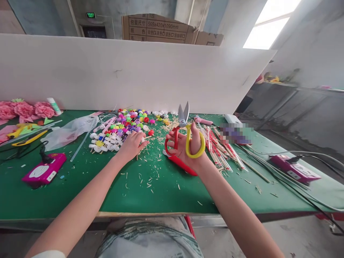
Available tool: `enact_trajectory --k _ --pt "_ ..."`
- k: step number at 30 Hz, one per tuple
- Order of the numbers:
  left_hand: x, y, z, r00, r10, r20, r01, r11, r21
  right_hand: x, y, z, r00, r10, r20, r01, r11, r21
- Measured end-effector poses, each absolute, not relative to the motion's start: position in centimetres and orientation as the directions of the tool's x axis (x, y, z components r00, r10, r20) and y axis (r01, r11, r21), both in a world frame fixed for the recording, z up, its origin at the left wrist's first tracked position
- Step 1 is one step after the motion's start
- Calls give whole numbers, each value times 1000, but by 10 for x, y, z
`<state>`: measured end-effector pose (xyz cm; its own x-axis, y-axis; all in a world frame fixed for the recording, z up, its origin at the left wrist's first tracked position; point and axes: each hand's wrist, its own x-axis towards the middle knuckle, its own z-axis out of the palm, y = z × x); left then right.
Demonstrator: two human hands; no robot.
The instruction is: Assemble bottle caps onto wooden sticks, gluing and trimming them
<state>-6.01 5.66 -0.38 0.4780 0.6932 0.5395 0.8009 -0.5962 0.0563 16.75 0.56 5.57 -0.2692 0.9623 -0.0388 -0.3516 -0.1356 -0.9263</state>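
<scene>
My right hand (188, 147) grips scissors (184, 125) with one red and one yellow handle, blades slightly apart and pointing up and away. A red flat piece (182, 165) lies under that hand. My left hand (131, 145) rests palm down on the green table (161, 193), fingers together, touching thin wooden sticks at the edge of a pile of small coloured and white plastic caps (120, 129). Whether it holds a stick I cannot make out.
Bundles of red-and-white sticks (223, 148) lie right of the scissors. Wood chips litter the mat. Magenta power strips sit at left (44, 170) and right (294, 168) with cables. Pink paper flowers (24, 109), a plastic bag (70, 130) and a white partition board (134, 75) stand behind.
</scene>
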Motion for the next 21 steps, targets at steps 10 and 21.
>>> enact_trajectory --k 10,21 --pt "-60 55 -3 421 719 554 829 -552 86 172 5 37 -480 861 -166 -20 -200 -980" --pt "-60 54 0 271 793 546 888 -425 176 175 -10 51 -527 814 -243 457 31 -889"
